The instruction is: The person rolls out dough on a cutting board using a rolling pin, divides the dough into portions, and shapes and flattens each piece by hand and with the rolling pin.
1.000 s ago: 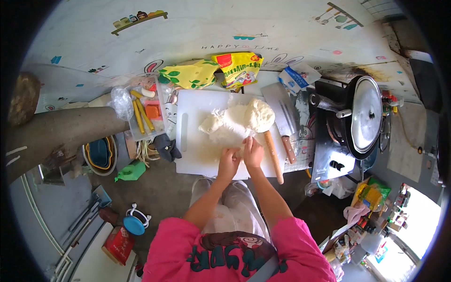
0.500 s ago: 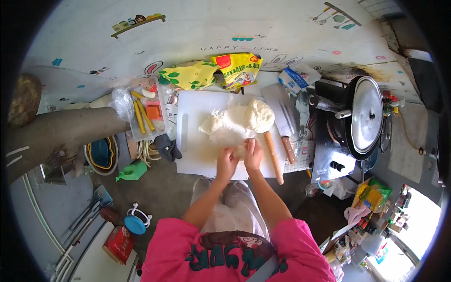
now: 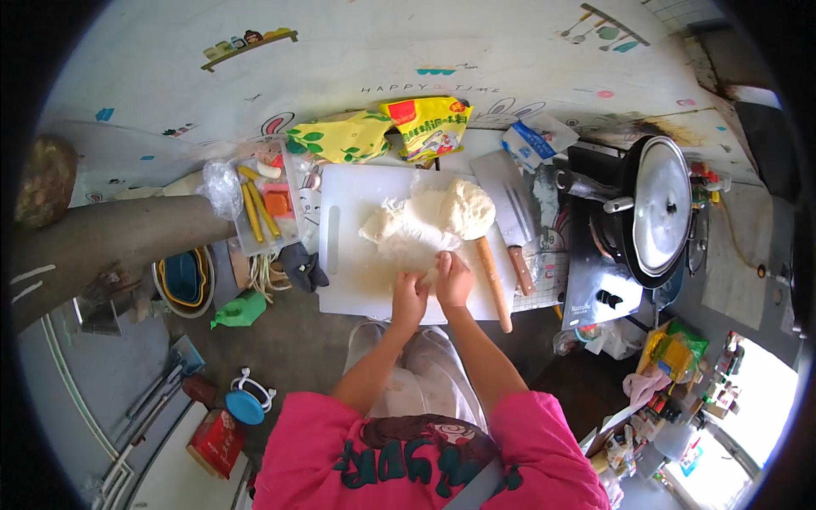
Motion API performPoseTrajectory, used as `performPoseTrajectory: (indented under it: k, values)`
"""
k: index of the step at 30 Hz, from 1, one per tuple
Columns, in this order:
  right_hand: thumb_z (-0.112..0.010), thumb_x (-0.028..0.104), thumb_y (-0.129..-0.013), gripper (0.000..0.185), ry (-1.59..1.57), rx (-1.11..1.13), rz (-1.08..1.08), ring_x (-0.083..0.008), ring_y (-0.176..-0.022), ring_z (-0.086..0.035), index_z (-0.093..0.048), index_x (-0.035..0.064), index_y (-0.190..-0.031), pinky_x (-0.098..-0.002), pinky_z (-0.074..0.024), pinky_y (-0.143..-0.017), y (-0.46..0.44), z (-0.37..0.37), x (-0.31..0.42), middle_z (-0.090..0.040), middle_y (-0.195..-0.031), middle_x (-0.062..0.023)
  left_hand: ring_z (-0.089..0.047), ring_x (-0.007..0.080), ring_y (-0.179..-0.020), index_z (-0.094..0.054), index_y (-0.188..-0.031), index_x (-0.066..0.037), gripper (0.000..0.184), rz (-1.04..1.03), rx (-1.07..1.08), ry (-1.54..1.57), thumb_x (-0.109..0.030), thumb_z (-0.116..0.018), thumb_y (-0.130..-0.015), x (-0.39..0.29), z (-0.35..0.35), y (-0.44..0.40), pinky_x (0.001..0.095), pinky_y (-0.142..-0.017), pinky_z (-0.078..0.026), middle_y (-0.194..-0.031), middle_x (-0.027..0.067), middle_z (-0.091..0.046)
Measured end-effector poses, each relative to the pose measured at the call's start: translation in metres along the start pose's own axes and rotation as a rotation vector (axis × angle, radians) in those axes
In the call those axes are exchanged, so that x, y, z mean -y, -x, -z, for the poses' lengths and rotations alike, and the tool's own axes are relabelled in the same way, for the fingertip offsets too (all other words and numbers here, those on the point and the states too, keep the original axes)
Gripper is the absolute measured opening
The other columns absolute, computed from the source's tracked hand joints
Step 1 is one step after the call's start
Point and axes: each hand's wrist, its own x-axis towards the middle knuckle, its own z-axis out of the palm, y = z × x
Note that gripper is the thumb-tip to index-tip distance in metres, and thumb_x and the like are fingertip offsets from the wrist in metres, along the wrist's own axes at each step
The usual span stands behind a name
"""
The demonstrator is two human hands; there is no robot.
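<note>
Both hands are over the near part of a white cutting board point(image 3: 348, 293). My left hand point(image 3: 410, 297) and my right hand point(image 3: 454, 280) are closed on a small pale piece of dough point(image 3: 432, 277) between them, mostly hidden by the fingers. Beyond them a large lump of dough point(image 3: 468, 209) lies beside white flour point(image 3: 418, 223), with a smaller rough piece of dough point(image 3: 382, 221) to its left. A wooden rolling pin point(image 3: 494, 285) rests on the board just right of my right hand.
A cleaver point(image 3: 508, 200) lies right of the board. Farther right, a lidded wok point(image 3: 663, 206) stands by an induction cooker point(image 3: 602, 297). Yellow bags point(image 3: 429, 127) lean at the back wall. A plastic tub point(image 3: 270, 204) and a dark cloth point(image 3: 302, 268) are on the left.
My hands have shifted slightly while staying closed around the small piece of dough. The large lump and the rolling pin stay where they were on the board.
</note>
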Motion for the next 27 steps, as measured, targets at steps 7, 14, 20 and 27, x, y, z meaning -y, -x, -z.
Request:
performPoseTrajectory:
  k: [7, 14, 20, 27]
  values:
    - [-0.064, 0.019, -0.084, 0.010, 0.189, -0.064, 0.307, -0.0285, -0.070, -0.060, -0.061, 0.0106, -0.078, -0.0401, -0.0472, -0.059, 0.008, -0.014, -0.012, -0.059, -0.076, -0.0077, -0.059, 0.0251, -0.082, -0.062, -0.104, 0.001, 0.025, -0.129, 0.105, -0.074, 0.008, -0.054, -0.081, -0.009, 0.019, 0.009, 0.0333, -0.065, -0.050, -0.092, 0.0153, -0.055]
    - [-0.053, 0.020, -0.090, 0.019, 0.261, -0.030, 0.261, -0.0309, -0.068, -0.058, -0.060, 0.0085, -0.077, -0.0420, -0.0457, -0.061, -0.007, -0.009, -0.008, -0.060, -0.074, -0.0090, -0.060, 0.0270, -0.084, -0.061, -0.110, 0.000, 0.033, 0.087, -0.034, 0.095, 0.009, -0.054, -0.079, -0.030, 0.004, 0.007, 0.0346, -0.070, -0.049, -0.093, 0.0157, -0.053]
    - [-0.051, 0.018, -0.091, 0.016, 0.092, -0.115, 0.179, -0.0318, -0.077, -0.056, -0.060, 0.0075, -0.084, -0.0434, -0.0411, -0.069, 0.012, -0.007, 0.001, -0.060, -0.079, -0.0105, -0.058, 0.0329, -0.086, -0.064, -0.108, -0.004, 0.034, -0.267, 0.166, -0.032, 0.007, -0.060, -0.076, -0.018, 0.028, -0.027, 0.0371, -0.074, -0.048, -0.097, 0.0162, -0.055]
    - [-0.056, 0.024, -0.088, 0.014, 0.317, 0.026, 0.327, -0.0287, -0.079, -0.056, -0.061, 0.0104, -0.086, -0.0411, -0.0393, -0.075, -0.008, -0.015, -0.005, -0.061, -0.083, -0.0071, -0.057, 0.0336, -0.089, -0.059, -0.118, -0.005, 0.039, -0.062, 0.063, 0.018, 0.006, -0.058, -0.080, -0.021, 0.025, 0.002, 0.0379, -0.075, -0.048, -0.104, 0.0187, -0.052]
